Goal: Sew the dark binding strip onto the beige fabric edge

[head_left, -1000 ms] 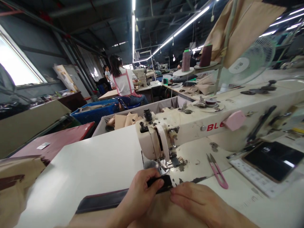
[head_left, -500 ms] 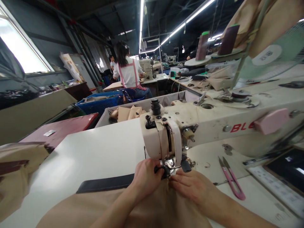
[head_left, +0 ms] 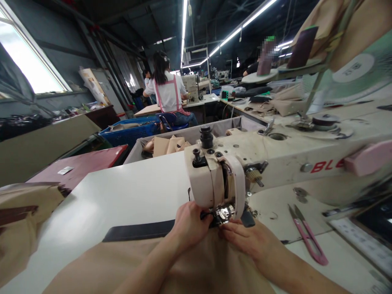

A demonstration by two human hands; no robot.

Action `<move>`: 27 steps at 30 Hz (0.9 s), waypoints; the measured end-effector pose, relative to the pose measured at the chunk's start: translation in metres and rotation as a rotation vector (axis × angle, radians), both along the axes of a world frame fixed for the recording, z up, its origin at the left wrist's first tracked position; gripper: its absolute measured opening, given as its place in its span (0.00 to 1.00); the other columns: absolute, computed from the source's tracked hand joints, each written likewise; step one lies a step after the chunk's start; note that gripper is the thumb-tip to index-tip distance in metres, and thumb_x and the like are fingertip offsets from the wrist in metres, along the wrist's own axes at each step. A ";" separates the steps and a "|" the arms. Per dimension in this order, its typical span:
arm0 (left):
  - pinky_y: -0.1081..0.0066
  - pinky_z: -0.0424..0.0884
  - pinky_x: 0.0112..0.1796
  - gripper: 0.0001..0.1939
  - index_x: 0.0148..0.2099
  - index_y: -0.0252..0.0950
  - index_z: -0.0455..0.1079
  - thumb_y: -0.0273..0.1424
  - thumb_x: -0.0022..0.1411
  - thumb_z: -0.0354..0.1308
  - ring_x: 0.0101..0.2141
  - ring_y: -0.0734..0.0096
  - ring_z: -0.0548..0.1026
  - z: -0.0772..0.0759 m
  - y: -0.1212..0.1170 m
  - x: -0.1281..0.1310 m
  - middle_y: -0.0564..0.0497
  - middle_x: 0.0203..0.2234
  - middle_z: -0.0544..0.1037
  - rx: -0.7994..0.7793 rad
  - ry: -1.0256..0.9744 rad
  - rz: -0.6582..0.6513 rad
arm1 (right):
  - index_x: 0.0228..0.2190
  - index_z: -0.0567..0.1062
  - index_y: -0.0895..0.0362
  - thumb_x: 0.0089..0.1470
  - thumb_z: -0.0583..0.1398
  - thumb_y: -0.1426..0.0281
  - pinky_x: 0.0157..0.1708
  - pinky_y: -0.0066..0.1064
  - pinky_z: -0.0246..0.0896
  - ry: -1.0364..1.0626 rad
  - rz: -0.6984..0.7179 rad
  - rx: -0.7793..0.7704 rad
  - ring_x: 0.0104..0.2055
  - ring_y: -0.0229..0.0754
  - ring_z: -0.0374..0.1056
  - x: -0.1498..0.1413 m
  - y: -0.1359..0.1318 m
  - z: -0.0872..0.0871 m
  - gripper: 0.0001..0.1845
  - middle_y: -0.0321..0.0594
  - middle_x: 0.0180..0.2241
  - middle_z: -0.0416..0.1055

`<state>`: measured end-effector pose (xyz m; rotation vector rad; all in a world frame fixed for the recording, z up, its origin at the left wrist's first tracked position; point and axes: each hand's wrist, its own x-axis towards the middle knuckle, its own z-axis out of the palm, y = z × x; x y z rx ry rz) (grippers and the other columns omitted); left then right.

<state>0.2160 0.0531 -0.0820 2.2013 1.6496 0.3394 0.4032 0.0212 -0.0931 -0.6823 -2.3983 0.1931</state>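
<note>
A tan fabric piece (head_left: 134, 261) edged with a black strip (head_left: 137, 231) lies on the sewing machine's white bed, its edge running to the presser foot (head_left: 225, 213). Just left of the foot, my left hand (head_left: 191, 224) is closed on the black strip, fingertips curled in under the machine head (head_left: 203, 183). My right hand (head_left: 249, 239) is on the right side of the foot, its fingers together and closed on the tan fabric; its thumb is hidden. The needle cannot be made out.
Pink-handled thread snips (head_left: 308, 234) lie right of my right hand. Thread cones (head_left: 301, 47) stand behind the machine arm. Beyond the table are a grey bin (head_left: 134, 153) of tan pieces, a blue basket (head_left: 131, 132) and a seated person (head_left: 168, 92). More tan fabric (head_left: 27, 216) lies left.
The view has shifted slightly, so the machine and snips appear farther right. The black strip's left end sits slightly higher and farther right. Both hands keep nearly the same place and hold.
</note>
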 end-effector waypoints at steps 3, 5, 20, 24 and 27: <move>0.72 0.66 0.35 0.06 0.35 0.37 0.73 0.27 0.55 0.54 0.38 0.62 0.76 0.000 -0.002 0.000 0.50 0.33 0.79 0.012 -0.005 -0.002 | 0.34 0.77 0.64 0.65 0.40 0.75 0.43 0.38 0.67 0.009 0.014 -0.018 0.40 0.47 0.71 0.000 -0.001 0.001 0.26 0.50 0.35 0.76; 0.71 0.67 0.37 0.07 0.36 0.37 0.73 0.26 0.56 0.54 0.40 0.61 0.76 0.000 -0.001 0.000 0.49 0.35 0.79 0.018 -0.007 -0.002 | 0.36 0.76 0.64 0.64 0.41 0.75 0.45 0.38 0.65 0.016 0.024 -0.069 0.41 0.48 0.70 0.000 -0.001 0.001 0.24 0.49 0.36 0.76; 0.41 0.57 0.53 0.32 0.66 0.49 0.40 0.38 0.63 0.47 0.60 0.49 0.55 -0.029 -0.119 -0.103 0.46 0.63 0.52 0.366 0.406 -0.035 | 0.53 0.64 0.50 0.61 0.48 0.58 0.28 0.31 0.69 0.436 -0.186 -1.384 0.30 0.42 0.73 0.027 -0.061 0.002 0.21 0.38 0.30 0.74; 0.39 0.47 0.56 0.26 0.65 0.53 0.44 0.39 0.67 0.44 0.63 0.53 0.48 -0.024 -0.096 -0.132 0.51 0.64 0.48 0.203 0.428 -0.139 | 0.49 0.62 0.56 0.40 0.65 0.68 0.22 0.28 0.70 0.564 -0.220 -1.632 0.18 0.35 0.65 0.016 -0.080 -0.009 0.33 0.23 0.17 0.64; 0.38 0.46 0.56 0.21 0.61 0.52 0.55 0.39 0.67 0.44 0.62 0.53 0.52 -0.009 -0.082 -0.120 0.50 0.62 0.55 0.238 0.389 -0.127 | 0.47 0.64 0.59 0.37 0.65 0.73 0.21 0.28 0.69 0.589 -0.241 -1.596 0.17 0.34 0.64 0.007 -0.080 -0.012 0.32 0.24 0.16 0.66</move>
